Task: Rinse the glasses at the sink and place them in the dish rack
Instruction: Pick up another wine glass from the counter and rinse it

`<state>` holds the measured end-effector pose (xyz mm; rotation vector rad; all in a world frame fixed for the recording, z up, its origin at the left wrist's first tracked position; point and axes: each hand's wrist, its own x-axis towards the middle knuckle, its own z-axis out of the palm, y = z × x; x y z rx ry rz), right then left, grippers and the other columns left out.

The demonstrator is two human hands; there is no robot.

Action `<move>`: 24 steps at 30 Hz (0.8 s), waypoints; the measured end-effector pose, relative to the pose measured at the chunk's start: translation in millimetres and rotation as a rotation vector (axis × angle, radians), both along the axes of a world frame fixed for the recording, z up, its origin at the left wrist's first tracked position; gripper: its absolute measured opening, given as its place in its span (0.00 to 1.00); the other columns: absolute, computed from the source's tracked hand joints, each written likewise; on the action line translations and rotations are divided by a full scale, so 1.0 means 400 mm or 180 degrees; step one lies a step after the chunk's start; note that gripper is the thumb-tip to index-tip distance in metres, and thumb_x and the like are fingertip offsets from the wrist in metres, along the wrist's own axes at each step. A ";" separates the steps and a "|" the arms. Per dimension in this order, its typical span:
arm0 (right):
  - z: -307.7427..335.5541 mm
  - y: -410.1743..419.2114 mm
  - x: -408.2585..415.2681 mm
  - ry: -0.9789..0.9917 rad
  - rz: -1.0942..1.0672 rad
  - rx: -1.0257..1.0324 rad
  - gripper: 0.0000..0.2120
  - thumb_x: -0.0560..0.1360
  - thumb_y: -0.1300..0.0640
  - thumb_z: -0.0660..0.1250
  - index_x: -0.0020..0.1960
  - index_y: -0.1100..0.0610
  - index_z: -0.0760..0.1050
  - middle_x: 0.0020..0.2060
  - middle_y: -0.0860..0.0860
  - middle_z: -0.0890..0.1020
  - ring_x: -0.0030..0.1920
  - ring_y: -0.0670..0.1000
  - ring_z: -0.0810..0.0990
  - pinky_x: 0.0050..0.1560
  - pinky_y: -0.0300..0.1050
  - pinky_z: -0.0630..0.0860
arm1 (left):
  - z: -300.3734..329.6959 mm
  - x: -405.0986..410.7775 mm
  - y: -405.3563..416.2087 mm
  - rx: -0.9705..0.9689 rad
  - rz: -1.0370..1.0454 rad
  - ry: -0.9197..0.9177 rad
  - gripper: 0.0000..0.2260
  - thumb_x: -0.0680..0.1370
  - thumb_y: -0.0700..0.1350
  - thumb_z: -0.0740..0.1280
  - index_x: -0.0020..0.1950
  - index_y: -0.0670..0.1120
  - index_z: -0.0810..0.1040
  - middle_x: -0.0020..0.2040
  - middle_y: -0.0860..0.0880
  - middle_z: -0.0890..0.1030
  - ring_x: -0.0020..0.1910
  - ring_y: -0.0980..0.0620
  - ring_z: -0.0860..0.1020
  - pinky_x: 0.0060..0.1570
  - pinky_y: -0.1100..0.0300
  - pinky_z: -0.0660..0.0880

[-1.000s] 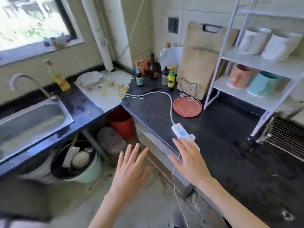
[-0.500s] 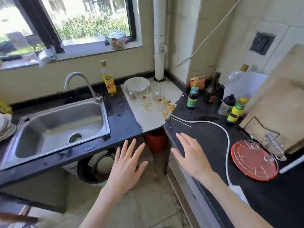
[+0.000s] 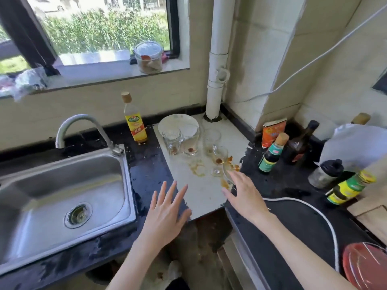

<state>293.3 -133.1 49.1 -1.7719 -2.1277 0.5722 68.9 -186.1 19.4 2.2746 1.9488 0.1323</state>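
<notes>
Several dirty clear glasses stand on a white stained countertop slab: a mug-shaped glass, a wider glass, a tumbler and a stemmed glass with brown residue. Another glass sits right at the fingertips of my right hand, which reaches toward it with fingers straight, holding nothing. My left hand hovers spread over the slab's front left corner. The steel sink with its curved tap lies to the left. A red rack tray shows at the lower right.
A white plate lies behind the glasses. A yellow-labelled bottle stands beside the sink. Sauce bottles, jars and a white cable crowd the black counter on the right. A white pipe rises in the corner.
The view has swung left and closer to the glasses. Both hands have moved forward; my right hand now reaches the nearest glass on the white slab.
</notes>
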 end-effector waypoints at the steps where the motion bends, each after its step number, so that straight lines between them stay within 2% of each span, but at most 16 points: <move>1: -0.009 0.046 -0.016 0.0003 -0.0094 -0.0028 0.27 0.78 0.50 0.62 0.74 0.55 0.59 0.72 0.51 0.64 0.72 0.51 0.61 0.70 0.45 0.59 | 0.002 -0.015 0.043 -0.0014 -0.0041 0.0086 0.27 0.78 0.63 0.40 0.73 0.53 0.58 0.70 0.45 0.69 0.69 0.41 0.60 0.62 0.41 0.61; 4: -0.032 0.176 -0.056 0.0027 -0.0530 -0.0111 0.29 0.77 0.50 0.63 0.74 0.56 0.57 0.73 0.53 0.63 0.72 0.53 0.61 0.69 0.47 0.61 | 0.005 -0.069 0.159 -0.0083 -0.0186 0.0263 0.27 0.79 0.62 0.40 0.71 0.52 0.62 0.67 0.45 0.73 0.66 0.39 0.69 0.60 0.45 0.63; 6: -0.039 0.255 -0.075 -0.0041 -0.0782 -0.0113 0.33 0.77 0.50 0.64 0.75 0.58 0.53 0.74 0.54 0.60 0.73 0.55 0.59 0.69 0.48 0.60 | 0.006 -0.106 0.231 -0.0058 -0.0285 0.0325 0.27 0.79 0.62 0.38 0.71 0.53 0.62 0.68 0.45 0.72 0.67 0.38 0.68 0.61 0.44 0.61; 8: -0.041 0.320 -0.086 -0.0081 -0.0973 -0.0196 0.38 0.75 0.49 0.66 0.76 0.58 0.49 0.75 0.56 0.56 0.74 0.57 0.56 0.69 0.50 0.60 | 0.015 -0.129 0.290 -0.0054 -0.0344 0.0223 0.29 0.78 0.64 0.36 0.72 0.53 0.59 0.70 0.44 0.68 0.70 0.38 0.63 0.64 0.44 0.57; 11: -0.052 0.384 -0.090 -0.0076 -0.1059 -0.0616 0.45 0.74 0.46 0.68 0.77 0.59 0.43 0.76 0.57 0.51 0.75 0.59 0.52 0.71 0.52 0.58 | 0.023 -0.145 0.333 -0.0214 -0.0443 0.0124 0.31 0.75 0.66 0.38 0.75 0.55 0.54 0.76 0.46 0.56 0.74 0.39 0.50 0.68 0.46 0.46; 12: -0.059 0.398 -0.092 -0.0079 -0.1032 -0.0782 0.46 0.73 0.45 0.68 0.77 0.59 0.42 0.76 0.57 0.50 0.75 0.59 0.53 0.71 0.53 0.57 | 0.020 -0.151 0.341 -0.0180 -0.0436 0.0149 0.30 0.75 0.65 0.40 0.74 0.54 0.54 0.76 0.46 0.57 0.74 0.39 0.51 0.68 0.46 0.47; 14: -0.080 0.413 -0.099 -0.0130 -0.0914 -0.0984 0.45 0.73 0.44 0.68 0.77 0.59 0.43 0.75 0.58 0.53 0.74 0.59 0.56 0.70 0.53 0.59 | 0.009 -0.164 0.353 -0.0233 -0.0419 0.0251 0.27 0.76 0.62 0.46 0.72 0.53 0.60 0.72 0.45 0.66 0.71 0.38 0.61 0.65 0.45 0.56; 17: -0.111 0.418 -0.106 -0.0157 -0.0823 -0.0873 0.37 0.75 0.48 0.66 0.75 0.60 0.52 0.72 0.58 0.61 0.71 0.58 0.62 0.67 0.50 0.62 | -0.015 -0.179 0.363 -0.0291 -0.0319 0.0339 0.26 0.76 0.62 0.48 0.70 0.53 0.63 0.69 0.45 0.70 0.69 0.40 0.66 0.62 0.47 0.62; 19: -0.121 0.421 -0.103 -0.0164 -0.0802 -0.0763 0.34 0.76 0.49 0.66 0.74 0.59 0.54 0.70 0.58 0.63 0.69 0.58 0.64 0.66 0.49 0.63 | -0.022 -0.174 0.354 -0.0460 -0.0215 0.0225 0.27 0.76 0.62 0.47 0.72 0.53 0.61 0.72 0.46 0.67 0.71 0.41 0.60 0.64 0.47 0.59; 22: -0.121 0.429 -0.103 -0.0355 -0.0630 -0.0742 0.33 0.76 0.49 0.65 0.74 0.58 0.55 0.70 0.56 0.64 0.69 0.56 0.64 0.66 0.48 0.64 | -0.030 -0.154 0.337 -0.0460 -0.0158 -0.0131 0.30 0.74 0.64 0.42 0.75 0.56 0.49 0.77 0.49 0.48 0.74 0.44 0.40 0.68 0.52 0.40; 24: -0.115 0.430 -0.121 -0.0427 -0.0370 -0.0723 0.32 0.75 0.48 0.66 0.74 0.56 0.57 0.69 0.54 0.66 0.69 0.55 0.64 0.66 0.47 0.64 | -0.035 -0.144 0.328 -0.0411 -0.0035 -0.0305 0.29 0.77 0.62 0.48 0.76 0.56 0.46 0.77 0.51 0.44 0.72 0.49 0.34 0.67 0.55 0.35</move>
